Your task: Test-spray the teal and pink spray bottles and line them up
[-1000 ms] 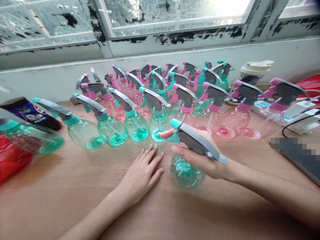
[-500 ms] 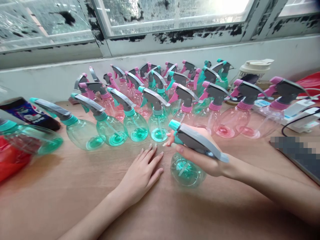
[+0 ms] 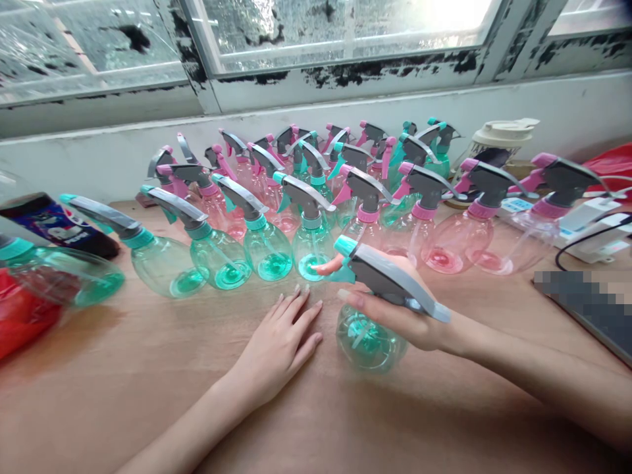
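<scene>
My right hand [image 3: 409, 309] grips a green spray bottle [image 3: 370, 339] by the neck, under its grey and teal trigger head. Its thumb lies along the near side, and a finger reaches forward at the teal trigger [image 3: 343, 273]. The bottle's nozzle points left, and whether its base touches the table cannot be made out. My left hand [image 3: 281, 345] rests flat on the wooden table [image 3: 197, 368] with fingers stretched, holding nothing. Just beyond its fingertips stand green spray bottles [image 3: 268, 253]. Pink spray bottles [image 3: 447, 247] stand past my right hand.
Several more pink and green spray bottles crowd the back by the window wall [image 3: 99, 161]. A cola bottle [image 3: 54, 220] and a red plastic bag [image 3: 24, 316] lie at left. At right are a lidded cup [image 3: 498, 141], a white power strip [image 3: 592, 227] and a dark flat device [image 3: 587, 309].
The trigger, tucked back under my right fingers before, now stands further forward with a finger extended at it. The left hand and the bottle stay in place.
</scene>
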`<state>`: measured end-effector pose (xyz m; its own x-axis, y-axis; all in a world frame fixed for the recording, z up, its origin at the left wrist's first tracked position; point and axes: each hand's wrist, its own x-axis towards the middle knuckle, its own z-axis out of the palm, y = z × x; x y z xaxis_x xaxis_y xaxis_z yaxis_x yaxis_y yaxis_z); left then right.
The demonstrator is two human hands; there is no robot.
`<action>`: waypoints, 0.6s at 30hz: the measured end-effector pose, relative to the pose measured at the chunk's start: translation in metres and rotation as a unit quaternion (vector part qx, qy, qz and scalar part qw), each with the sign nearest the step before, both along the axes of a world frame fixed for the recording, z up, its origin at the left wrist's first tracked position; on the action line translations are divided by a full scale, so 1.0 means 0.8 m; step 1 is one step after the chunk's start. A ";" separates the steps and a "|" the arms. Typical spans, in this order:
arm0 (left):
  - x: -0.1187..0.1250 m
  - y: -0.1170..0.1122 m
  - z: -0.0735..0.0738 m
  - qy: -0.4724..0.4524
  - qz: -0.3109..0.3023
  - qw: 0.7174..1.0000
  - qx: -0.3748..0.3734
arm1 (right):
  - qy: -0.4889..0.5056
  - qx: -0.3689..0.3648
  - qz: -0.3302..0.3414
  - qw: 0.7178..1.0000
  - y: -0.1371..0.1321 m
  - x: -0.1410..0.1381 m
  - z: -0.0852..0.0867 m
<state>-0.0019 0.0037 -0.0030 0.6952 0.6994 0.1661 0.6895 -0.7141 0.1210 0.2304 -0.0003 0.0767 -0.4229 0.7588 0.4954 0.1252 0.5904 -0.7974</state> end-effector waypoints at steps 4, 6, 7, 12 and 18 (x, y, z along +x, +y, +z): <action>-0.001 0.000 0.000 0.002 -0.001 1.000 0.004 | 0.005 0.004 -0.007 1.000 -0.001 0.001 -0.004; -0.001 0.000 -0.001 -0.002 0.000 1.000 0.003 | 0.004 0.004 -0.008 1.000 -0.001 0.002 -0.005; -0.001 0.000 -0.001 -0.003 0.000 1.000 0.002 | 0.005 0.005 -0.008 1.000 -0.001 0.002 -0.006; -0.001 -0.001 -0.001 -0.002 0.001 1.000 -0.003 | 0.010 0.005 -0.006 1.000 -0.001 0.002 -0.006; -0.001 0.000 -0.001 0.008 0.003 1.000 -0.001 | -0.004 0.021 -0.013 1.000 -0.001 0.000 -0.003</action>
